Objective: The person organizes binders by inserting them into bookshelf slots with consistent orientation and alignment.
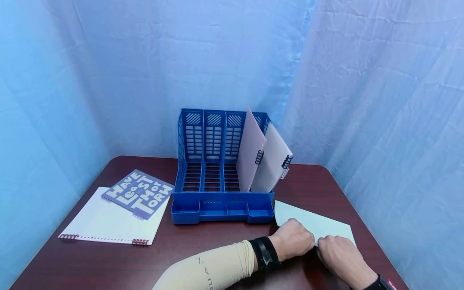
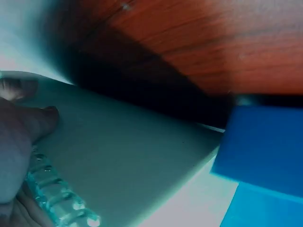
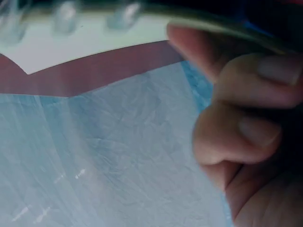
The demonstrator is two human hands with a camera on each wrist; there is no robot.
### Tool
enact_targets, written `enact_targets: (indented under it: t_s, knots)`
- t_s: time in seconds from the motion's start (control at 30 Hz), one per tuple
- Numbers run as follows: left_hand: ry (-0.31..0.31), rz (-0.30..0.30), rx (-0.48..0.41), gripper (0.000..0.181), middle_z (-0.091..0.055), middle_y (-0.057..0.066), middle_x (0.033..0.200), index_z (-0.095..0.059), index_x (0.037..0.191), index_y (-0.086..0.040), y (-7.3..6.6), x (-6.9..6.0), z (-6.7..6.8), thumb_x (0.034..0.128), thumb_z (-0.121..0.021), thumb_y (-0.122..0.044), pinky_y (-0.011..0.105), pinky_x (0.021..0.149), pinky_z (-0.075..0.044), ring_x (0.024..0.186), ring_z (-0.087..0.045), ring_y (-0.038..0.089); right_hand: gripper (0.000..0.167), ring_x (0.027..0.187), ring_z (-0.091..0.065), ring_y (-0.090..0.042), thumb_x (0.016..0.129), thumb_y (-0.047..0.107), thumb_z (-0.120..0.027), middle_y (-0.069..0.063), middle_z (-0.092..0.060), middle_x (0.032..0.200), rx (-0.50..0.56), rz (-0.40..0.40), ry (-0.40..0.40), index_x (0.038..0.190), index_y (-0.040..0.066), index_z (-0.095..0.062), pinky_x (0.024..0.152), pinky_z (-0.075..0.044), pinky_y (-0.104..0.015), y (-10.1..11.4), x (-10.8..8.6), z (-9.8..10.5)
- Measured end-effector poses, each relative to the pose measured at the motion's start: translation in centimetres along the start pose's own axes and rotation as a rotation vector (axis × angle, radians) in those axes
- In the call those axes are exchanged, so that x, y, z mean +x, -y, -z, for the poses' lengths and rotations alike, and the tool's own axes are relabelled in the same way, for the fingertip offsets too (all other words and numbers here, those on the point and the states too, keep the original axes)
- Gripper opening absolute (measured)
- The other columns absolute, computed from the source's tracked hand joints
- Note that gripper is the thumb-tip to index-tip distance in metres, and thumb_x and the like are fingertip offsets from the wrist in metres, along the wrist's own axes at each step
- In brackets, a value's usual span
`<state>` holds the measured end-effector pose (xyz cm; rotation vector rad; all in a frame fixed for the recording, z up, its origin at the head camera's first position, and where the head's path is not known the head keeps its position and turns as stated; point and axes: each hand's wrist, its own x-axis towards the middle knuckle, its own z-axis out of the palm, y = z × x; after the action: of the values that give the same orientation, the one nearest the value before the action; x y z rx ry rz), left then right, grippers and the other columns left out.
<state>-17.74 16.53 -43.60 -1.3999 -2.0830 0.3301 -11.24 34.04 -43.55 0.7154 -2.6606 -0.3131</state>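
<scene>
A pale spiral notebook (image 1: pixel 316 220) with clear plastic rings (image 2: pixel 61 201) is tilted above the table at the front right. My left hand (image 1: pixel 292 240) grips its near edge, the thumb (image 2: pixel 40 123) lying on the cover close to the rings. Just to the right, my right hand (image 1: pixel 341 257) holds the same edge with curled fingers (image 3: pixel 251 127). The two hands are nearly touching. In the left wrist view, the notebook's far corner lies near the blue rack.
A blue desk file rack (image 1: pixel 222 207) stands at the middle back. A pink notebook (image 1: pixel 251 151) and a white notebook (image 1: pixel 272 161) lean in its right side. At left, a purple lettered notebook (image 1: pixel 139 193) overlaps a larger white spiral notebook (image 1: pixel 108 225). Light curtains (image 1: pixel 232 52) surround the table.
</scene>
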Motion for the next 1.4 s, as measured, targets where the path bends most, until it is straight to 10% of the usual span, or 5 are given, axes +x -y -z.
enact_targets:
  t_s: [0.17,0.4,0.8,1.07,1.4]
  knots:
    - [0.001,0.010,0.030,0.039,-0.042,-0.020,0.056,-0.049,0.063,-0.035,0.4,0.5,1.1,0.1007,-0.052,-0.023,0.025,0.042,-0.028,0.050,-0.041,-0.001,0.041,0.041,-0.037,-0.015,0.074,-0.006,-0.063,0.002,-0.031,0.050,-0.022,-0.042,-0.049,0.058,0.018,-0.034,0.038,-0.033,-0.034,0.2,-0.2,0.4]
    - [0.026,0.025,-0.036,0.025,-0.067,-0.015,0.077,-0.072,0.094,-0.032,3.2,0.7,2.3,0.1066,-0.052,-0.024,0.022,0.066,-0.049,0.072,-0.061,0.003,0.040,0.041,-0.036,-0.013,0.076,-0.002,-0.071,0.005,-0.034,0.054,0.068,-0.165,-0.053,0.063,0.017,-0.039,0.038,-0.031,-0.032,-0.4,-0.9,1.3]
    - [-0.299,0.205,-0.077,0.035,-0.066,0.001,0.131,-0.057,0.142,-0.011,8.2,-1.3,3.3,0.1090,-0.051,-0.023,0.018,0.090,-0.052,0.109,-0.066,0.008,0.026,0.046,-0.033,-0.004,0.080,-0.004,-0.072,0.008,-0.045,0.059,0.236,-0.399,-0.458,0.069,0.016,-0.059,0.042,-0.027,-0.024,-1.9,-1.3,2.7]
    - [-0.461,0.335,-0.175,0.027,-0.072,-0.003,0.098,-0.068,0.117,-0.011,10.4,-4.6,1.9,0.1029,-0.060,-0.033,0.018,0.066,-0.055,0.079,-0.070,0.007,0.036,0.042,-0.051,-0.010,0.088,0.010,-0.073,-0.013,-0.062,0.056,0.278,-0.449,-0.722,0.056,0.010,-0.056,0.036,-0.034,-0.025,-2.5,-0.7,2.9]
    - [-0.412,0.602,-0.242,0.027,-0.048,-0.006,0.059,-0.061,0.082,-0.015,15.2,-10.6,0.9,0.0995,-0.059,-0.035,0.018,0.041,-0.030,0.046,-0.043,0.009,0.050,0.047,-0.036,0.010,0.090,0.016,-0.074,-0.018,-0.057,0.051,0.393,-0.482,-0.990,0.048,0.012,-0.047,0.043,-0.021,-0.016,-1.9,0.6,3.4]
